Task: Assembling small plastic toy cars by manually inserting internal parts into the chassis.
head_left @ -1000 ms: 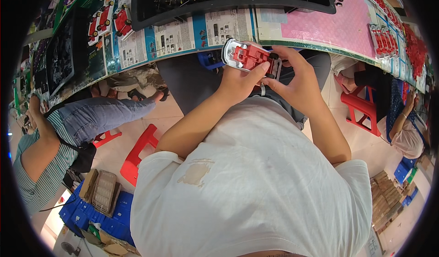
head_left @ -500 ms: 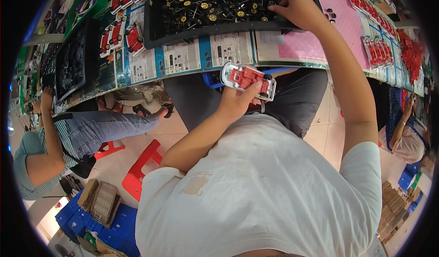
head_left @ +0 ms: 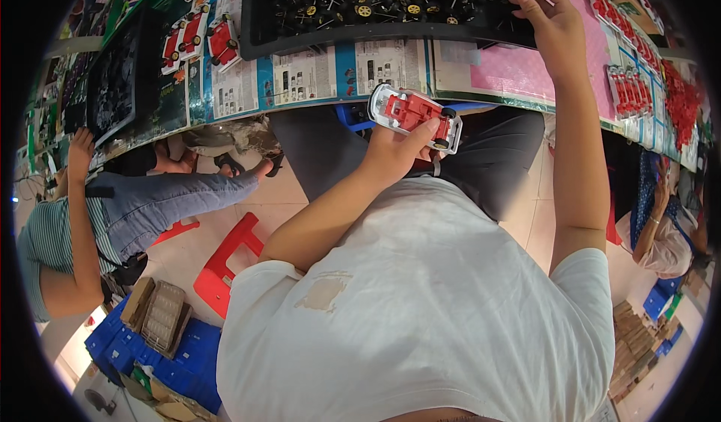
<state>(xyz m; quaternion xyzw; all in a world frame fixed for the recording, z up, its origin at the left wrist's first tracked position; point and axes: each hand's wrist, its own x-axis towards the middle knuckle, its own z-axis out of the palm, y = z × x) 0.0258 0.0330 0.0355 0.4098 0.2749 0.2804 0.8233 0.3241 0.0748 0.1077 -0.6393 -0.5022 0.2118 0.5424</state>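
My left hand (head_left: 405, 151) is closed round a toy car (head_left: 415, 115) above my lap. Its red underside faces up inside a white shell, and black wheels show at the end by my thumb. At the right end of a black tray (head_left: 338, 40), my right hand (head_left: 557, 30) has its fingertips drawn together in a pinch. Whatever is between them is too small and dark to make out. The tray holds a heap of black wheels on metal axles (head_left: 364, 10), some with yellow hubs.
Red and white toy cars (head_left: 222, 40) stand left of the tray. More car parts (head_left: 629, 91) line the right side near a red pile (head_left: 682, 95). A pink sheet (head_left: 518, 76) covers part of the table. Co-workers sit on both sides; a red stool (head_left: 225, 268) is at left.
My right hand has moved from over the wheels to the tray's right end. The left hand keeps hold of the toy car; the whole view has shifted slightly.
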